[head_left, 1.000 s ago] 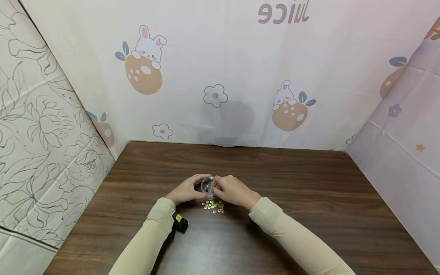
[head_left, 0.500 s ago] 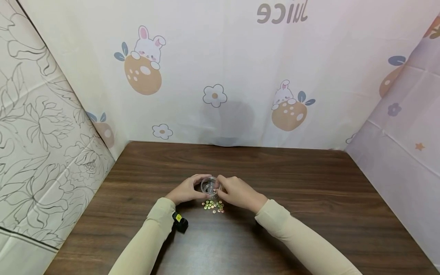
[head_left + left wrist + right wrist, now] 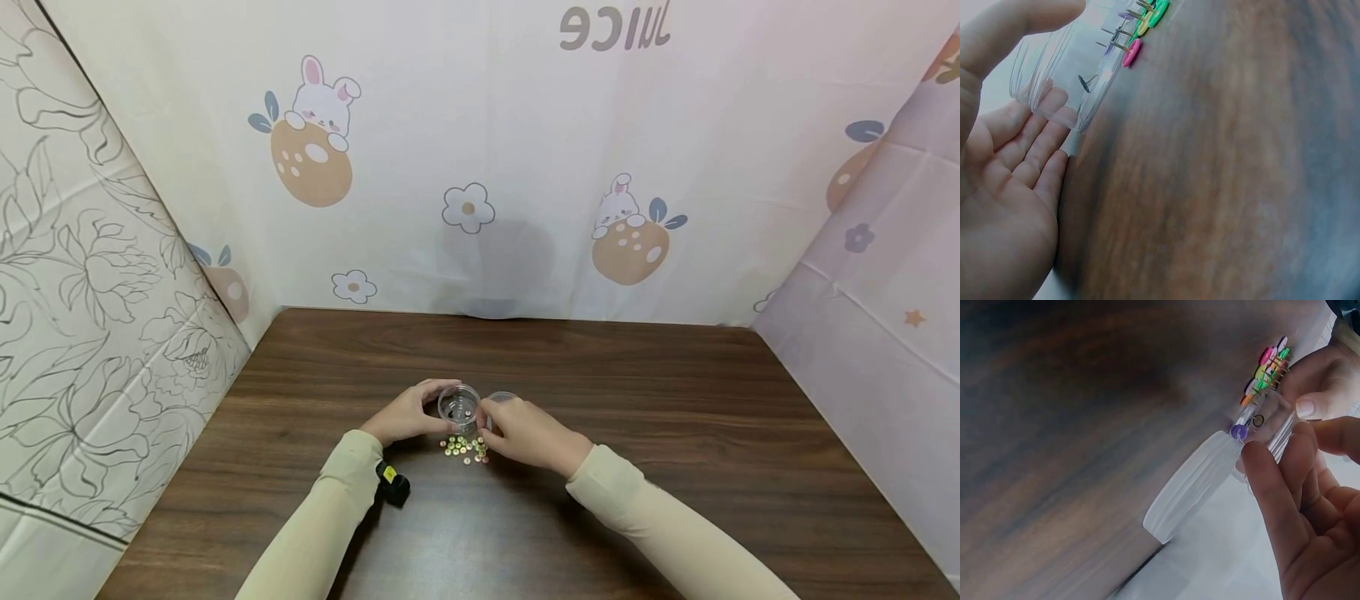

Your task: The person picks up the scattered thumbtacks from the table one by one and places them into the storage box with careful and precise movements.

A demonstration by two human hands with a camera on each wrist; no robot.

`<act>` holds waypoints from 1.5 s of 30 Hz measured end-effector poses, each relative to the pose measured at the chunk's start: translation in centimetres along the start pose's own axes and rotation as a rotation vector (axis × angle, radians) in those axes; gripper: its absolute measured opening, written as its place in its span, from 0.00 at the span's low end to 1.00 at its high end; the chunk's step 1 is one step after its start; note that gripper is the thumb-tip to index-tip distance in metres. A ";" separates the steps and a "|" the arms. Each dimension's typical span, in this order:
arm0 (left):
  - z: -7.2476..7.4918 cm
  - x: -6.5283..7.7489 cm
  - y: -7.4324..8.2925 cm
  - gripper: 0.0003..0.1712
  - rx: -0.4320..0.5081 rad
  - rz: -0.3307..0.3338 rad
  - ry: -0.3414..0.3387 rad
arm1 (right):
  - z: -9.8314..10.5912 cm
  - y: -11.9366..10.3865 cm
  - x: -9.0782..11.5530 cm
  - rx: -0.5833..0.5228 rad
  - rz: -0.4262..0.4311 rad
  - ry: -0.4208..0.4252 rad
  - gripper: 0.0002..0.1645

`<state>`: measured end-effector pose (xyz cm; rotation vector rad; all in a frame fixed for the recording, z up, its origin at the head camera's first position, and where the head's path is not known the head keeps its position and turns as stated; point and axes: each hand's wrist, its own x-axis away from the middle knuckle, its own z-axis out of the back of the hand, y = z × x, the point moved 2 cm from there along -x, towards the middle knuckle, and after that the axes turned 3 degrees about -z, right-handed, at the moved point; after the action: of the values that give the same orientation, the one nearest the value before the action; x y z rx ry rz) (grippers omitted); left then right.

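My left hand [image 3: 405, 413] holds a clear plastic jar [image 3: 459, 406] between thumb and fingers, with the jar's mouth facing up. Inside the jar [image 3: 1060, 94] in the left wrist view lies a dark-headed thumbtack [image 3: 1084, 84]. Just in front of it, several thumbtacks [image 3: 463, 448] with bright flat heads are scattered on the table, many points up. My right hand [image 3: 528, 429] is at the jar's right side, thumb and forefinger apart, nothing seen between them. A purple thumbtack [image 3: 1239, 432] shows near its forefinger tip. Partly behind that hand lies a clear round lid [image 3: 1194, 487].
The brown wooden table [image 3: 637, 400] reaches back to a printed curtain [image 3: 480, 125]. A black device with a yellow label [image 3: 392, 483] sits at my left wrist. More curtain hangs along both sides.
My right hand has drawn back to the right from the jar's mouth. A small thumbtack now shows inside the jar, and the lid has come into sight. My left hand has stayed still.
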<state>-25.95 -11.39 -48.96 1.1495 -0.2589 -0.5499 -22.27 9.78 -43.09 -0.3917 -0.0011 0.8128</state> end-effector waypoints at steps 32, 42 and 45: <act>0.3 1.0 3.6 0.42 -0.009 0.000 -0.025 | -1.4 -0.9 1.6 0.086 0.037 -0.088 0.04; 0.2 1.1 3.8 0.41 0.013 -0.007 -0.013 | -1.4 -1.2 1.8 0.140 0.044 -0.055 0.03; 0.3 1.1 3.8 0.41 0.012 -0.003 -0.019 | -1.5 -1.3 1.9 0.145 0.040 -0.051 0.03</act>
<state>-24.07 -11.07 -45.43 1.1565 -0.2768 -0.5625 -19.88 9.82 -44.29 -0.2345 0.0178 0.8568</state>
